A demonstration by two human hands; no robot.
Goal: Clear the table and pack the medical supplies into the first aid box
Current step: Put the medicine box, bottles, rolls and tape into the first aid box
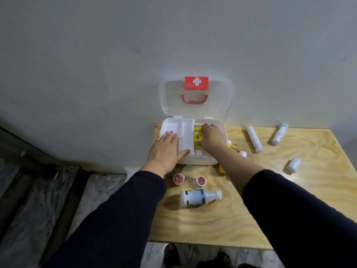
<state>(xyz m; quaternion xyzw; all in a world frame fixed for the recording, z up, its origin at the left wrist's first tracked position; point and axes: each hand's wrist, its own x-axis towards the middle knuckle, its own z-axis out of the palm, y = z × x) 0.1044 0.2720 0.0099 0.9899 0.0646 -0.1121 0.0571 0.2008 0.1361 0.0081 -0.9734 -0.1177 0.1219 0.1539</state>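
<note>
The white first aid box [220, 128] stands open at the table's far left corner, its clear lid [170, 97] leaning on the wall. My left hand [166, 149] lies flat on the box's inner tray [187, 136], fingers spread. My right hand [211, 137] reaches into the box's right side and grips a yellow patterned packet [198, 135]. On the table lie two red-capped tape rolls [179, 179] [201, 181], a white bottle with a green label [200, 197], two wrapped bandage rolls [254, 139] [279, 134] and a small white container [294, 165].
The plywood table [222, 225] ends close to me and at the left by the box. More yellow and white items [242, 153] lie partly hidden behind my right forearm. A grey wall rises behind the box. The floor and my feet show below.
</note>
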